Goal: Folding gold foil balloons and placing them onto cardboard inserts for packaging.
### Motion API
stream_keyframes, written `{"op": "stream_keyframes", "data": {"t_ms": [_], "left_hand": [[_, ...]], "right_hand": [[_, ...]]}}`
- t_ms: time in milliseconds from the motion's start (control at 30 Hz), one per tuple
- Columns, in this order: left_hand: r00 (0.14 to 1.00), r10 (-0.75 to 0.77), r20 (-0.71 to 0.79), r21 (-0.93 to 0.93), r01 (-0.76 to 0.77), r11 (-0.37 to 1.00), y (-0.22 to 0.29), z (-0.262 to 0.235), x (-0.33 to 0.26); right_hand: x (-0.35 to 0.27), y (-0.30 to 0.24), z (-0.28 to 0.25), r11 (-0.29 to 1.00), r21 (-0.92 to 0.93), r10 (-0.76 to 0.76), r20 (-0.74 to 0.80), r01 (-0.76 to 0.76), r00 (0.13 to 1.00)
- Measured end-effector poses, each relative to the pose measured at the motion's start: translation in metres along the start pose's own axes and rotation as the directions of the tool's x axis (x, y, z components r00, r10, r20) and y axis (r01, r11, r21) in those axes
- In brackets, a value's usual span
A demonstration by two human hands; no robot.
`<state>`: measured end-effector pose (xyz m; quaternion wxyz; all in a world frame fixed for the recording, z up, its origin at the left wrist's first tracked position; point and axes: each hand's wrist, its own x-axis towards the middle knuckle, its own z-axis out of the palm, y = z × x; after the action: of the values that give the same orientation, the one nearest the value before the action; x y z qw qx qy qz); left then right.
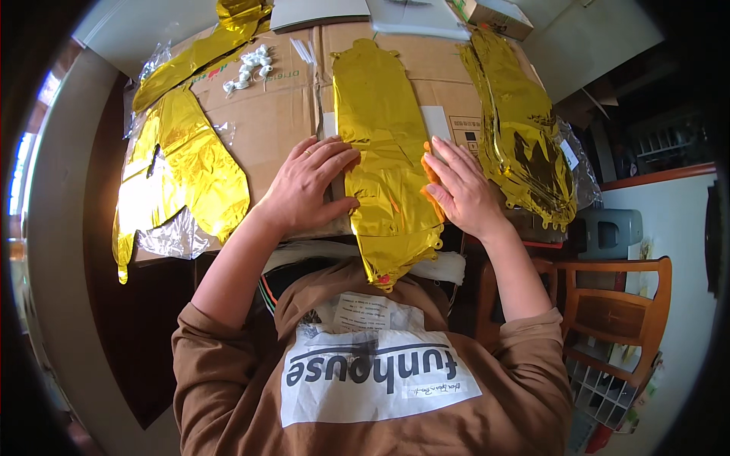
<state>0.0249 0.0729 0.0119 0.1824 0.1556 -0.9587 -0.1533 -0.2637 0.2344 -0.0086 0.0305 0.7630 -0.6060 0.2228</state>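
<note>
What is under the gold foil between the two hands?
Cardboard and a white piece show at its edges; what the foil itself covers cannot be seen.

"Where's the light coming from?"

"A bluish-white, blown-out narrow strip [29, 175], far left of the left hand's fingers [334, 161]."

"Any glare?"

"The wrinkled, shiny gold foil sheet [205, 175] left of those fingers flares white. The long gold foil piece [388, 167] between both hands' fingers has softer highlights."

"And right of the right hand's fingers [449, 163]?"

"Dimmer. Fisheye curving and a black rim lie farther out; detail near the fingers is reasonably sharp."
</note>
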Motion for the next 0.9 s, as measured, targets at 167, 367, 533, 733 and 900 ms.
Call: {"op": "stream_keyframes", "data": {"t_ms": [167,367,533,733,900], "left_hand": [[1.000,0.005,0.012,0.018,-0.005,1.000,-0.001,0.001,0.001],[0.999,0.021,0.028,0.086,-0.024,0.996,-0.005,-0.002,0.005],[1.000,0.024,0.008,0.074,-0.024,0.997,-0.006,-0.001,0.006],[0.998,0.056,-0.011,0.090,-0.055,0.994,-0.011,0.000,0.009],[0.997,0.079,-0.008,0.083,-0.078,0.994,-0.022,-0.006,0.019]], "right_hand": [[-0.006,0.000,-0.002,0.998,-0.055,0.009,0.062,-0.005,0.998],[-0.004,-0.002,-0.009,0.995,-0.102,0.025,0.114,-0.013,0.993],[0.017,-0.061,-0.014,0.989,-0.058,-0.133,-0.003,0.132,0.991],[0.019,-0.106,0.018,0.986,0.048,-0.161,0.076,0.158,0.984],[0.015,-0.109,0.024,0.981,-0.089,-0.169,0.078,0.175,0.983]]}}
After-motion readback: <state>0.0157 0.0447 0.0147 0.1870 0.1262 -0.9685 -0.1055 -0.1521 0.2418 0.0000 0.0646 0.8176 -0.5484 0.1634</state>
